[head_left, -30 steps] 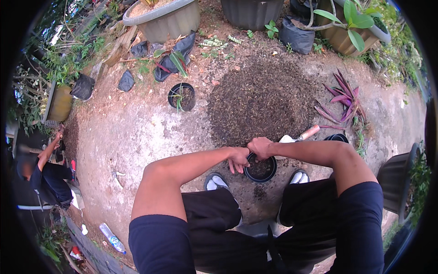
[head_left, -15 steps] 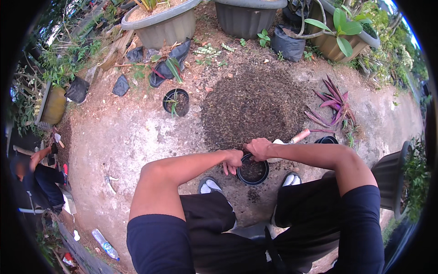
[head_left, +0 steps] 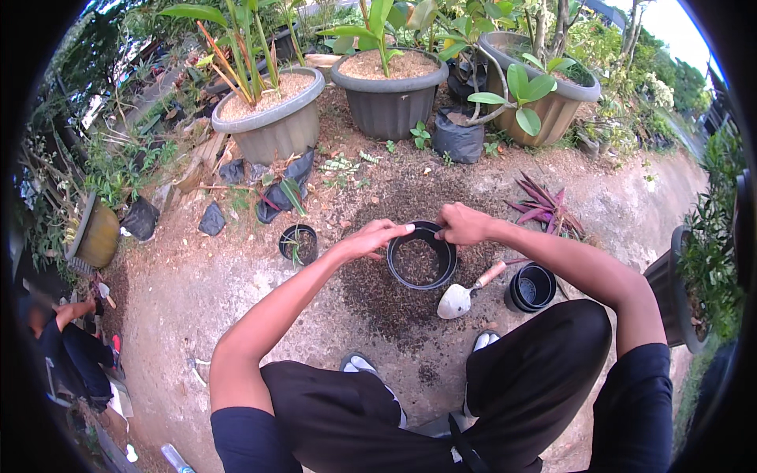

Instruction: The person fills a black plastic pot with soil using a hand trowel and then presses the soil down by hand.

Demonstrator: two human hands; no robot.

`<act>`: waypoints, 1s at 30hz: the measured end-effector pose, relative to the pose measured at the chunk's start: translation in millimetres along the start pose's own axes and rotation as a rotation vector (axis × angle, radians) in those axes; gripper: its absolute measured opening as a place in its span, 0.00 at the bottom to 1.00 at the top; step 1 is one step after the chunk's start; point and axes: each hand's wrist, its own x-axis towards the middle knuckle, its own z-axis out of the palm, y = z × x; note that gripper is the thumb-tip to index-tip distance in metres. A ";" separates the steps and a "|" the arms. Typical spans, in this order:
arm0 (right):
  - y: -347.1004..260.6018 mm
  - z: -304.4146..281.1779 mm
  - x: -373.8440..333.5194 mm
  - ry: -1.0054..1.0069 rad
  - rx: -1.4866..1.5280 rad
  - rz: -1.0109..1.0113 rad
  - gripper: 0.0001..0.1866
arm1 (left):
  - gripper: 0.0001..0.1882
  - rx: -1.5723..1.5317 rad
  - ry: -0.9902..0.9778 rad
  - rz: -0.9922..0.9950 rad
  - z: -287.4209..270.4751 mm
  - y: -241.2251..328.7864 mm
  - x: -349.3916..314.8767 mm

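Note:
A round black plastic pot [head_left: 448, 254] with dark soil in its bottom is held over the soil heap [head_left: 371, 206], its mouth facing me. My left hand [head_left: 375, 240] grips the left rim, thumb on top and fingers beneath. My right hand [head_left: 464, 224] is closed on the far right rim. Just to the pot's lower right lies a trowel [head_left: 456, 301] with a soil-specked pale blade and a wooden handle. Nested black pots [head_left: 530, 288] stand to the right of it. Beyond them lies a bunch of purple-leaved plants [head_left: 542, 206].
A small black pot with a spiky plant [head_left: 298, 244] stands left of the heap. Large grey planters [head_left: 389, 102] line the back, with black plastic bags [head_left: 457, 140] among them. Another person [head_left: 75, 347] sits at the far left. A clear bottle [head_left: 175, 457] lies at lower left.
Both hands have moved forward, carrying the pot from between my feet to over the soil heap. The trowel and nested pots have come into fuller view. My view has tilted up.

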 end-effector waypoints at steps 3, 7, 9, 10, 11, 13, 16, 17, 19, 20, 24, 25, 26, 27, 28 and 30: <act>-25.6 -50.2 10.8 0.144 -0.125 -0.071 0.11 | 0.50 -0.225 0.076 0.016 -0.6 49.6 -28.2; -52.4 -49.2 5.4 0.363 -0.130 -0.097 0.12 | 0.44 -0.516 0.126 0.202 16.4 38.8 -22.6; -68.7 -49.2 -20.3 0.346 -0.203 -0.042 0.13 | 0.38 -0.640 0.195 0.258 41.2 34.4 -29.0; -72.8 -52.4 -21.1 0.421 -0.225 -0.143 0.15 | 0.38 -0.681 0.226 0.242 46.0 26.9 -28.0; -75.0 -51.1 -19.0 0.483 -0.241 -0.245 0.18 | 0.38 -0.734 0.263 0.216 47.2 11.2 -26.2; -71.9 -55.0 -20.8 0.523 -0.285 -0.343 0.22 | 0.36 -0.705 0.353 0.157 57.6 1.2 -21.6; -81.5 -51.0 -15.0 0.477 -0.307 -0.380 0.33 | 0.34 -0.563 0.420 0.272 44.7 -23.7 -9.9; -80.4 -44.5 -11.0 0.441 -0.284 -0.357 0.35 | 0.34 -0.495 0.417 0.333 38.5 -30.1 -6.8; -63.1 -35.4 -14.2 0.364 -0.243 -0.258 0.40 | 0.32 -0.623 0.378 0.406 56.7 -6.0 0.0; -53.6 -34.0 -17.7 0.387 -0.244 -0.213 0.42 | 0.32 -0.683 0.347 0.433 71.9 12.7 0.5; -38.1 -33.0 -13.3 0.484 -0.221 -0.058 0.40 | 0.31 -0.696 0.362 0.442 86.5 34.4 2.3; -35.1 -31.2 -14.3 0.458 -0.222 -0.036 0.41 | 0.31 -0.681 0.374 0.416 86.8 35.7 3.3; -32.6 -28.3 -15.8 0.432 -0.222 -0.014 0.41 | 0.31 -0.670 0.337 0.417 89.2 34.0 1.3; -33.9 -29.2 -15.4 0.411 -0.221 0.000 0.41 | 0.31 -0.669 0.333 0.399 92.3 35.2 -0.3; -37.0 -32.2 -17.2 0.360 -0.235 0.028 0.40 | 0.32 -0.669 0.328 0.382 95.8 35.6 -2.3; -30.5 -33.0 -17.7 0.430 -0.251 -0.092 0.37 | 0.33 -0.692 0.276 0.344 100.9 39.8 -6.8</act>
